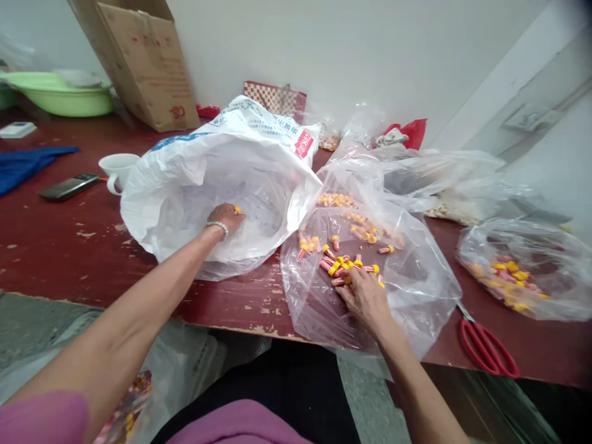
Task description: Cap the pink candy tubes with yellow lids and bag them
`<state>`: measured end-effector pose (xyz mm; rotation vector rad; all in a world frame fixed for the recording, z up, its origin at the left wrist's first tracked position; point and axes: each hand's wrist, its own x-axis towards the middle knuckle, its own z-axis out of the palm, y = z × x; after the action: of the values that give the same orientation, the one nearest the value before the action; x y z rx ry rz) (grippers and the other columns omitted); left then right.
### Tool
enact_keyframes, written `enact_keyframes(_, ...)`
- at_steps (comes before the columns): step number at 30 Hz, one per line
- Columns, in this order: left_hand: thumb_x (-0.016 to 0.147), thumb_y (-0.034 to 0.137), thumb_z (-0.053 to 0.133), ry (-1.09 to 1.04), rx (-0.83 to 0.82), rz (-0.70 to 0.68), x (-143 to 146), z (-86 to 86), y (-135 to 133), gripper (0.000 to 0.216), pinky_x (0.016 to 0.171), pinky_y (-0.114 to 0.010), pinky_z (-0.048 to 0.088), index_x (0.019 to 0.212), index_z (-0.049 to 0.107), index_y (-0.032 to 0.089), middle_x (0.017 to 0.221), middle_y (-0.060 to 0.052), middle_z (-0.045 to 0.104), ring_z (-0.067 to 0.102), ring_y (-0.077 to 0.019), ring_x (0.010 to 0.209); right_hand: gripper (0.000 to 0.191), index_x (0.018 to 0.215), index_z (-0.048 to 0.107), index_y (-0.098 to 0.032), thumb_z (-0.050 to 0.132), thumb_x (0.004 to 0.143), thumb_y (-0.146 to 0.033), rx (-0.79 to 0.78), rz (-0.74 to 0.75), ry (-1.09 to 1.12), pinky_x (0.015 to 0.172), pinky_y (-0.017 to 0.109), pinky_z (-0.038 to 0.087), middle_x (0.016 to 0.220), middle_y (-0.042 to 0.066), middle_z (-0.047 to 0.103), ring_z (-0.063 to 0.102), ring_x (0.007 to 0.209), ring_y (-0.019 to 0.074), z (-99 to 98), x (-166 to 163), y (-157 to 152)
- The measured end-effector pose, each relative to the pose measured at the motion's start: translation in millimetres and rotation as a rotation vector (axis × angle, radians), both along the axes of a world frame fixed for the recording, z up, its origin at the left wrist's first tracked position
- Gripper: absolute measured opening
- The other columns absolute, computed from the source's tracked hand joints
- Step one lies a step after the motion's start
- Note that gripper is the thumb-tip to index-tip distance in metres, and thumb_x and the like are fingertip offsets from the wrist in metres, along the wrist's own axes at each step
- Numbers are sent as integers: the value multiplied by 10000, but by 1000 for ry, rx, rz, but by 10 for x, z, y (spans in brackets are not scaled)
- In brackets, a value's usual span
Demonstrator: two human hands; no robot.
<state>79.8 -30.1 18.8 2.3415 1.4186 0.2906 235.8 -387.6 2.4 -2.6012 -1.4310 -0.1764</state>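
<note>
My left hand (pixel 226 216), a beaded bracelet at its wrist, reaches into the wide mouth of a large white sack (pixel 152 179) lined with clear plastic. Its fingers are curled, and a small yellow-ended piece shows at them. On a clear plastic bag (pixel 407 290) to the right lies a loose pile of small red-and-white patterned tubes with yellow ends (pixel 340 265). My right hand (pixel 367 296) rests at the near side of this pile, thumb apart from the fingers, fingertips touching the tubes. More such tubes (pixel 365 228) lie farther back under the clear film.
Red-handled scissors (pixel 488 342) lie at the table's right front edge, near another clear bag (pixel 531 283) of tubes. A white cup (pixel 118 169), a phone (pixel 69 186) and a blue cloth (pixel 28 163) are at left. Behind stand a green basin (pixel 69 102) and a cardboard box (pixel 148 74).
</note>
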Motion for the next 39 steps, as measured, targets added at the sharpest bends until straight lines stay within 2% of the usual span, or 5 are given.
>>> enact_keyframes(7, 620, 268, 625, -142, -63, -63, -136, 19, -51, 307, 781, -345, 453, 898, 678, 148, 918, -122, 686, 612, -292, 922, 172, 878, 624, -177, 536, 864, -324, -6, 17, -21, 794, 372, 411, 900, 97, 649, 566, 897, 259, -63, 78, 48)
enact_keyframes(13, 673, 422, 657, -631, -395, -290, -618, 138, -854, 503, 794, -290, 468, 1077, 608, 127, 1014, -90, 667, 610, -197, 905, 236, 922, 616, -173, 514, 870, -379, 500, 4, 322, 669, 303, 449, 849, 61, 652, 585, 733, 175, 210, -194, 94)
enact_keyframes(24, 773, 264, 601, -615, -570, -653, -842, 366, -1832, 294, 840, -272, 431, 1037, 611, 135, 1000, -57, 632, 564, -174, 918, 200, 1050, 619, -203, 501, 888, -205, 565, 557, 358, 854, 338, 488, 1018, 79, 645, 592, 970, 178, 687, -1023, 420)
enact_keyframes(31, 738, 260, 629, -526, -711, -637, -806, 335, -2086, 277, 679, -239, 438, 979, 630, 124, 883, -37, 633, 545, -140, 751, 265, 1105, 579, -208, 431, 924, -332, 857, 156, 560, 829, 328, 480, 1035, 57, 646, 602, 929, 162, 618, -1002, 529)
enact_keyframes(39, 778, 333, 604, -515, -725, -599, -877, 255, -2322, 319, 755, -239, 476, 1056, 616, 177, 978, -38, 663, 589, -166, 850, 304, 1074, 593, -203, 367, 942, -357, 857, 208, 747, 789, 285, 468, 1006, 41, 621, 582, 847, 125, 392, -1110, 642)
